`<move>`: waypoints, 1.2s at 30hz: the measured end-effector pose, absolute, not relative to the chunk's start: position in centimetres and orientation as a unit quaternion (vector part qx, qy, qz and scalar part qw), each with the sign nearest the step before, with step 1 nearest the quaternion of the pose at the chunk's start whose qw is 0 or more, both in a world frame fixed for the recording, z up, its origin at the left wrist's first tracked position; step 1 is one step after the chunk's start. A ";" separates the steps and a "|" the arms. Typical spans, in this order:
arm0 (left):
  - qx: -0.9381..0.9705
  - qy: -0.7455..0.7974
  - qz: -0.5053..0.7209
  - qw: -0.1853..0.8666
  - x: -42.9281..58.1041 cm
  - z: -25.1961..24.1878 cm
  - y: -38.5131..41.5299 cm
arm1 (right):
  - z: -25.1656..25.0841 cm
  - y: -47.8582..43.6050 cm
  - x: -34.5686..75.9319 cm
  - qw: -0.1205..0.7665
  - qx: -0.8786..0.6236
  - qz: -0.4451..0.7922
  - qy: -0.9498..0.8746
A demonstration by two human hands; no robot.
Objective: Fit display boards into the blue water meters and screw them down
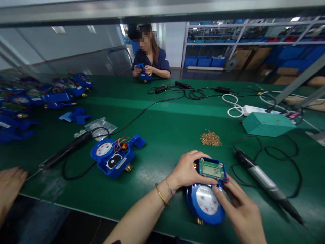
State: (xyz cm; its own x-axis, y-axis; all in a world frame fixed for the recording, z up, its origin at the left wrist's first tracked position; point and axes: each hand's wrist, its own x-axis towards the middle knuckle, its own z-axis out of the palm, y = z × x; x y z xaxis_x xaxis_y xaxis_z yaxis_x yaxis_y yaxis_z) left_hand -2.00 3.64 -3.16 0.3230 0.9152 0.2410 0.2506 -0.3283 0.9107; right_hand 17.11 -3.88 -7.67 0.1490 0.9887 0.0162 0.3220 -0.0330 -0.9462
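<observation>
A blue water meter (pixel 207 200) lies near the table's front edge, its round white dial facing up. At its far end sits a green circuit board with a lit-up display (pixel 212 170) inside a blue housing. My left hand (pixel 186 171) is wrapped over the left side of the housing, its thumb along the board's near edge. My right hand (pixel 241 206) grips the same meter from the right, its thumb near the joint between dial and housing. Some fingers of both hands are hidden behind the meter.
Small brass screws (pixel 210 139) are piled beyond my hands. An electric screwdriver (pixel 266 184) lies right, another (pixel 68 149) left beside an open meter (pixel 114 157). A co-worker's hand (pixel 11 186) rests far left. Opposite, a person (pixel 152 57) holds a meter. Several meters (pixel 58 100) crowd the left.
</observation>
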 end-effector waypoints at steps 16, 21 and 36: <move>0.684 0.427 0.395 0.440 -2.5 -3.0 3.8 | -4.8 -2.1 16.7 0.490 -0.559 0.422 -0.518; 0.679 0.429 0.397 0.445 -2.5 -3.3 3.8 | -3.2 1.1 17.7 0.390 -0.564 0.429 -0.588; 0.703 0.430 0.360 0.438 -2.9 -2.5 3.8 | -3.1 3.5 16.8 0.381 -0.543 0.410 -0.626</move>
State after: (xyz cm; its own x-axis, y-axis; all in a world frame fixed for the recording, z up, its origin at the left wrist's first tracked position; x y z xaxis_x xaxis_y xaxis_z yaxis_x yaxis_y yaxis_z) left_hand -2.87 3.84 -2.51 0.3712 0.9196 0.1286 0.2888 -0.2460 0.9252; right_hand 16.80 3.51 -3.06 -0.1194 0.9923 0.0324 0.3677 0.0745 -0.9270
